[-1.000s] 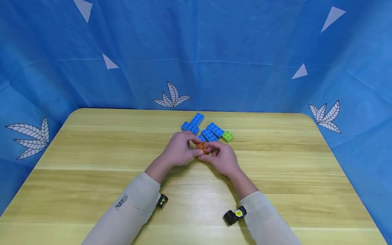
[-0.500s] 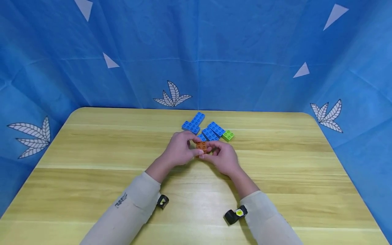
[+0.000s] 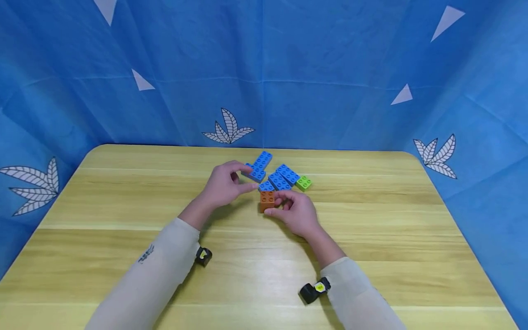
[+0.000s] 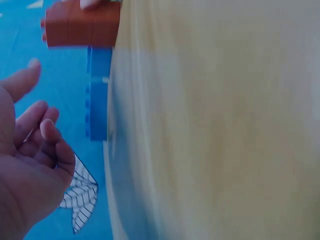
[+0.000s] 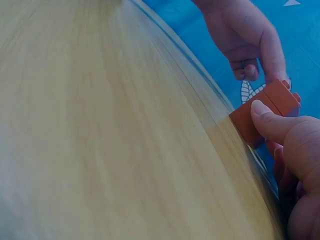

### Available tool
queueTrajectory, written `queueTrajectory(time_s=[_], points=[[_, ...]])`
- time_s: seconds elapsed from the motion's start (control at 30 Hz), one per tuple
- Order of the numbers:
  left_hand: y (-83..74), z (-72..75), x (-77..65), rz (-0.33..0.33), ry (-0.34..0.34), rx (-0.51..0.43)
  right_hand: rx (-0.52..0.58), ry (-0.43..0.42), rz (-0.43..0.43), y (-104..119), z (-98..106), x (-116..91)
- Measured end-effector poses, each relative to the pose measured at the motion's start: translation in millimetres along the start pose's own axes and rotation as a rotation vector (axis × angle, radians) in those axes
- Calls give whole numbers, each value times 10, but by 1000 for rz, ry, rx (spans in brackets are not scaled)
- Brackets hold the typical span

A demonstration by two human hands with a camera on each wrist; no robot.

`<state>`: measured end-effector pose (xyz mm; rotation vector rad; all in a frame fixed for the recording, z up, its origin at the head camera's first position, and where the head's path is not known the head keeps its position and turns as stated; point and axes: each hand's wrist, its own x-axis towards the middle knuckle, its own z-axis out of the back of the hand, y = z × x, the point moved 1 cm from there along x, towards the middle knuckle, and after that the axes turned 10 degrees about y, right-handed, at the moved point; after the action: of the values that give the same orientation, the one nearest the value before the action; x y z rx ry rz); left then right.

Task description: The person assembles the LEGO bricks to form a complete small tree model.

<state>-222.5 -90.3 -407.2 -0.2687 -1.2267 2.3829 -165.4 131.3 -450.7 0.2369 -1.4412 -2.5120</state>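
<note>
Two orange toy bricks (image 3: 267, 202) stand stacked one on the other at the middle of the table, studs up. My right hand (image 3: 296, 213) pinches the stack from its right side; in the right wrist view the thumb (image 5: 270, 122) lies against the lower brick. To the left, my left hand (image 3: 222, 185) is apart from the stack with thumb and fingers spread, holding nothing. Its fingertips are close to joined blue bricks (image 3: 262, 162) and overlap their left end in the head view. Directly behind the orange stack sits a blue brick (image 3: 266, 186), partly hidden.
Two more blue bricks, one nearer (image 3: 279, 181) and one farther (image 3: 288, 174), lie side by side to the right. A green brick (image 3: 304, 183) touches their right end. The wooden table (image 3: 371, 229) ends at a blue curtain (image 3: 321, 114).
My left hand has let go of the orange bricks and moved left and away toward the joined blue bricks. The right hand stays on the orange stack.
</note>
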Motion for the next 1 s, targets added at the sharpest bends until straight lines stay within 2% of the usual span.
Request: queueTrajectory(time_s=[0.07, 0.17, 0.47, 0.63, 1.0], points=[[53, 57, 64, 21, -21, 42, -1, -2, -5, 0, 8, -3], [119, 119, 153, 50, -17, 78, 0, -1, -11, -2, 16, -8], [254, 210, 318, 148, 100, 133, 3, 6, -15, -9, -3, 5], [267, 219, 348, 143, 139, 174, -10, 7, -16, 7, -11, 20], [280, 162, 405, 116, 159, 190, -1, -13, -12, -3, -5, 3]])
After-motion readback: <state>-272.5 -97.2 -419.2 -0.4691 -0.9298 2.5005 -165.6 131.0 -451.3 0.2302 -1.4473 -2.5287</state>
